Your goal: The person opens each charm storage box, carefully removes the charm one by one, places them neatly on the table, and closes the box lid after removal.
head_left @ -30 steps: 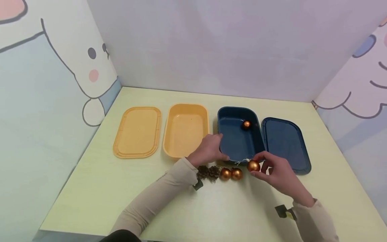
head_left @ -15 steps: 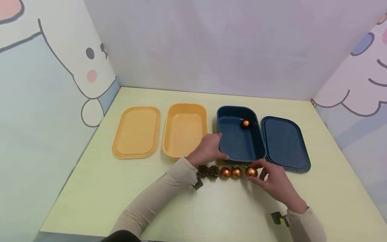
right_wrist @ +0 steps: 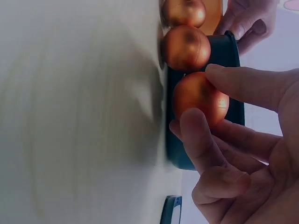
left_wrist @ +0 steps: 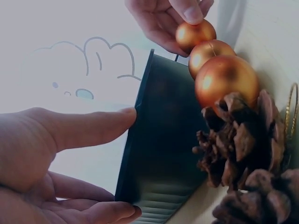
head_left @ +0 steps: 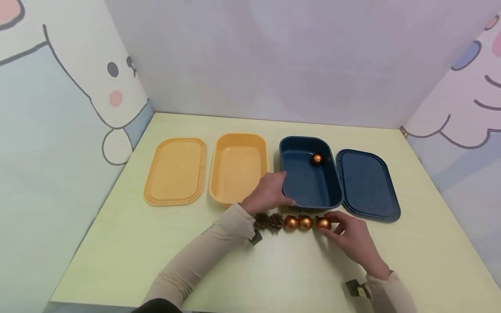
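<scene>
In the head view my right hand [head_left: 351, 237] pinches a shiny copper-coloured Christmas bauble [head_left: 323, 223] between thumb and fingers, at table level before the navy box [head_left: 312, 206]. Two more baubles [right_wrist: 186, 48] sit in line beside it, and to their left lie two pine cones [left_wrist: 238, 135], one with a gold loop. My left hand [head_left: 267, 192] holds the front left corner of the navy box, its thumb [left_wrist: 100, 128] on the front rim and fingers at the left side. Another bauble [head_left: 316, 159] rests inside the box, toward the back.
Left of the navy box stands a yellow box [head_left: 238, 200] with nothing inside. A yellow lid [head_left: 176, 171] lies flat farther left, and a navy lid [head_left: 368, 184] lies to the right. Walls with cartoon prints close in the table [head_left: 250, 278] on the back and sides.
My right hand has brought its bauble down and slightly left, beside the other two. The left hand keeps its hold on the navy box.
</scene>
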`<state>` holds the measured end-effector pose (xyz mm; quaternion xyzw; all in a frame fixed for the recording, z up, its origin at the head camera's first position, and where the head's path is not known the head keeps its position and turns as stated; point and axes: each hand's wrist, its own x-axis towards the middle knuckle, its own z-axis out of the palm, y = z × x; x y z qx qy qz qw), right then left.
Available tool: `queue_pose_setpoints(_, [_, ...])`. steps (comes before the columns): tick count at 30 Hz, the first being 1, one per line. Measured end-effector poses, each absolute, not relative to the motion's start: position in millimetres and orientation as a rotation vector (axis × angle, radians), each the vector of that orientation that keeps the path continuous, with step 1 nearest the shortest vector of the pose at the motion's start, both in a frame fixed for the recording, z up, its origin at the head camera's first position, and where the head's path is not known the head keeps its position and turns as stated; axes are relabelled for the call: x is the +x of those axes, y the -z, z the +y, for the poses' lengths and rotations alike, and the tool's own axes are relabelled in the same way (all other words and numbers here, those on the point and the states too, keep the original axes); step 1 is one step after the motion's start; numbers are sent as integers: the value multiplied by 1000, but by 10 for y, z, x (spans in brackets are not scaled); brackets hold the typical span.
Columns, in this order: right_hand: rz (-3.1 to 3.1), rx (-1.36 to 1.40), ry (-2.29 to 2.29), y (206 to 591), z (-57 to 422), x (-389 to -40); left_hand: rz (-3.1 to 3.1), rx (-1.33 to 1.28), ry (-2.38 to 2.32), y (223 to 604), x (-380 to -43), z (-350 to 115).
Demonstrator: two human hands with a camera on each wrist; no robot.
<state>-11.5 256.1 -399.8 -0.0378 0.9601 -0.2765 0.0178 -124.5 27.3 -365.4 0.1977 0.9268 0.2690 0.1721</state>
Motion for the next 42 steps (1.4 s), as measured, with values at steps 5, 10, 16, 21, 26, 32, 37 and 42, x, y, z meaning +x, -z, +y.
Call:
queue_pose_setpoints(5, [2929,-45,905,4038,2549,-109,2627,568,-771,3659,-1242,269])
queue_pose_setpoints(10, [2904,8,941,4067,2552,-116,2625,565,-772,3661,-1240,272])
queue_pose_setpoints(16, [2929,40,943,4083,2544,-127,2628,570,-763,3667,-1245,279])
queue_pose_setpoints(21, [2904,95,966,4070,2509,-131,2634,579,-760,3672,-1247,278])
queue_pose_setpoints(26, [2913,111,967,4086,2496,-143,2633,584,-764,3672,-1246,275])
queue_pose_setpoints(32, [2940,122,954,4100,2488,-153,2645,586,-756,3663,-1246,266])
queue_pose_setpoints(37, [2933,118,952,4093,2485,-143,2642,590,-764,3663,-1242,261])
queue_pose_setpoints(42, [2932,111,945,4076,2502,-141,2641,587,-766,3660,-1241,269])
